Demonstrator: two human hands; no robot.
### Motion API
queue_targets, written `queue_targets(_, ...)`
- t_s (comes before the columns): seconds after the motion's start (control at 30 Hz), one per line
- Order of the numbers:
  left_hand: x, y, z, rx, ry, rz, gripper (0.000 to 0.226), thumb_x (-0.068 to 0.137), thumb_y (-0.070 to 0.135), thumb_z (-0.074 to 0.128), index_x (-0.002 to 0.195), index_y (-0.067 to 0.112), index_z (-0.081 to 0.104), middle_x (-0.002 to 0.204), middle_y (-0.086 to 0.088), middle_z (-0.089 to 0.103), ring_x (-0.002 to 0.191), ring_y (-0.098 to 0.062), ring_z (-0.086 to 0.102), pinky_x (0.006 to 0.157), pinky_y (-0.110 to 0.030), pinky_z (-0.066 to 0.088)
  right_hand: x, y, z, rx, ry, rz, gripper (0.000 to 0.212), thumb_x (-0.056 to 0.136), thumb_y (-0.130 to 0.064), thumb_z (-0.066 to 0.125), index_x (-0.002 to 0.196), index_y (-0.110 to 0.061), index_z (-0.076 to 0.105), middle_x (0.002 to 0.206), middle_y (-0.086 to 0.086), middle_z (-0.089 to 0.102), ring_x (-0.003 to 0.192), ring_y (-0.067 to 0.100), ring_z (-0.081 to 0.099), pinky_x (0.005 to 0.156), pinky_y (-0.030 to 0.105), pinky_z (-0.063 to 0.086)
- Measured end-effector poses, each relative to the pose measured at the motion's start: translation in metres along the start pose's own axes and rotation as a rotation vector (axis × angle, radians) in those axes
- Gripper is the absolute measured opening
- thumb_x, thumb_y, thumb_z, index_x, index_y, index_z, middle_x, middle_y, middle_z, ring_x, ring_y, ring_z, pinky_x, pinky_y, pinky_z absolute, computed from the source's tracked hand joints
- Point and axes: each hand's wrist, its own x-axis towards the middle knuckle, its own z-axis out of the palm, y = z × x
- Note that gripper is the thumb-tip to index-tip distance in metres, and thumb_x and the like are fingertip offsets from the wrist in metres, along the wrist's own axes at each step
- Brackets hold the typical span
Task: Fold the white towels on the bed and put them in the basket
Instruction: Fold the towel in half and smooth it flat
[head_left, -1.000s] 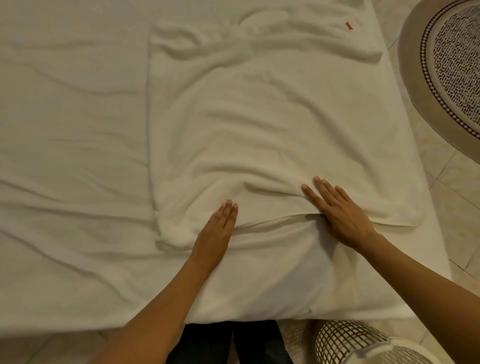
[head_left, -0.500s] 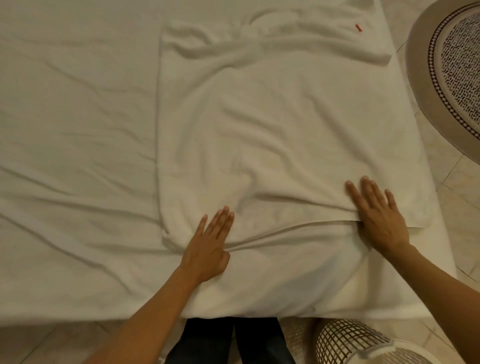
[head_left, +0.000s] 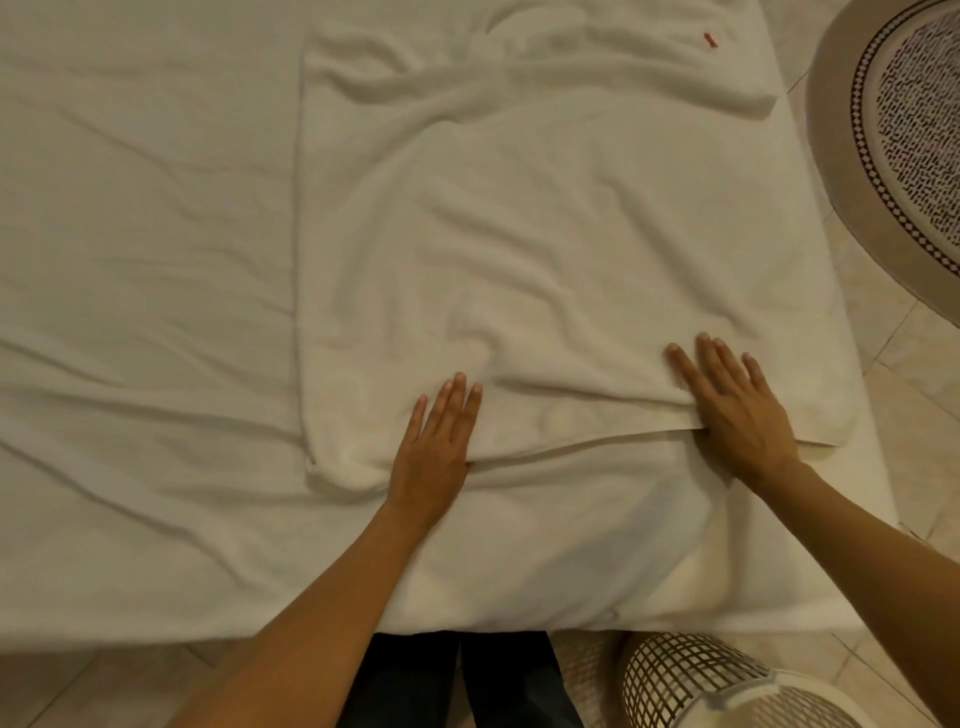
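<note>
Towel (head_left: 545, 249), white and creased, lies spread flat on the bed (head_left: 135, 260), filling the centre and the 12 to 3 o'clock part of the view. Its near hem runs across from 7 to 4 o'clock, just ahead of both wrists. The left hand (head_left: 434, 447) rests palm down on the near hem toward the towel's near-left corner, fingers straight and together, gripping nothing. The right hand (head_left: 737, 405) lies flat on the hem toward the near-right corner, fingers straight and slightly spread; its thumb is not visible, so whether it is tucked under the edge cannot be told. Between the hands the hem lifts slightly off the sheet.

The towel's left edge runs straight from 12 toward 7 o'clock, with bare wrinkled sheet extending to 9 o'clock. Its right edge lies close to the mattress edge at 3 o'clock. The far end is bunched in folds, and a small red tag (head_left: 709, 40) sits near its far-right corner.

A white lattice basket (head_left: 691, 680) stands on the tiled floor (head_left: 883, 353) at 5 o'clock, just beside the bed's near edge. A round patterned rug (head_left: 852, 171) lies at 2 o'clock.
</note>
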Motion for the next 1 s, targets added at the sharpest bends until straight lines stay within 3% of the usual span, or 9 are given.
queue_targets(0.17,0.026,0.013,-0.004,0.001,-0.023,-0.075,0.063,0.076,-0.004,0.024,0.136,0.000,0.044,0.139,-0.016,0.051,0.126,-0.027,0.053,0.098,-0.046,0.048,0.004,-0.004,0.004,0.062,0.024,0.024,0.087,0.082,0.004,0.050,0.151,-0.025,0.005,0.158,0.011,0.012,0.144,0.031,0.017,0.116,0.041,0.018)
queue_targets(0.33,0.021,0.004,-0.010,0.034,-0.050,-0.086,0.059,0.077,-0.003,0.025,0.136,-0.001,0.033,0.138,-0.018,0.052,0.126,-0.029,0.053,0.096,-0.049,0.047,0.004,0.007,-0.007,0.079,-0.012,0.063,0.081,0.087,-0.002,0.051,0.151,-0.025,0.007,0.157,0.013,0.015,0.143,0.032,0.022,0.114,0.042,0.025)
queue_targets(0.43,0.015,-0.004,-0.020,0.029,-0.118,-0.217,0.062,0.075,-0.010,0.034,0.136,-0.003,0.042,0.139,-0.023,0.048,0.126,-0.036,0.051,0.092,-0.054,0.047,0.002,0.009,-0.022,0.128,-0.085,0.155,0.077,0.090,-0.004,0.047,0.150,-0.030,0.007,0.158,0.009,0.015,0.143,0.028,0.023,0.103,0.042,0.039)
queue_targets(0.5,0.011,-0.013,-0.029,-0.018,-0.138,-0.250,0.069,0.079,-0.017,0.043,0.144,-0.003,0.029,0.151,-0.023,0.028,0.138,-0.038,0.033,0.104,-0.055,0.036,0.000,0.007,-0.031,0.127,-0.136,0.153,0.075,0.091,-0.006,0.047,0.150,-0.031,0.008,0.158,0.007,0.014,0.143,0.026,0.023,0.100,0.042,0.042)
queue_targets(0.6,0.005,-0.021,-0.043,-0.012,-0.305,-0.228,0.069,0.093,-0.011,0.030,0.150,0.007,-0.004,0.159,-0.014,-0.008,0.148,-0.028,-0.003,0.118,-0.048,0.010,-0.008,0.001,-0.039,0.086,-0.144,0.138,0.073,0.092,-0.002,0.043,0.150,-0.030,0.010,0.158,0.008,0.015,0.143,0.028,0.023,0.100,0.042,0.042)
queue_targets(0.8,-0.018,-0.027,-0.050,-0.071,-0.377,-0.191,0.076,0.088,-0.018,0.032,0.151,0.008,-0.004,0.159,-0.012,-0.008,0.148,-0.024,-0.005,0.119,-0.046,0.006,-0.033,-0.017,-0.047,0.038,-0.124,0.157,0.074,0.093,0.001,0.045,0.151,-0.029,0.010,0.158,0.008,0.014,0.143,0.029,0.022,0.108,0.037,0.035)
queue_targets(1.0,-0.067,-0.049,-0.075,-0.095,-0.368,-0.168,0.077,0.087,-0.021,0.032,0.150,0.005,-0.002,0.159,-0.013,-0.005,0.148,-0.024,-0.003,0.118,-0.046,0.009,-0.069,-0.057,-0.068,0.033,-0.111,0.160,0.077,0.090,0.007,0.040,0.151,-0.030,0.010,0.158,0.007,0.015,0.142,0.028,0.024,0.101,0.037,0.042)
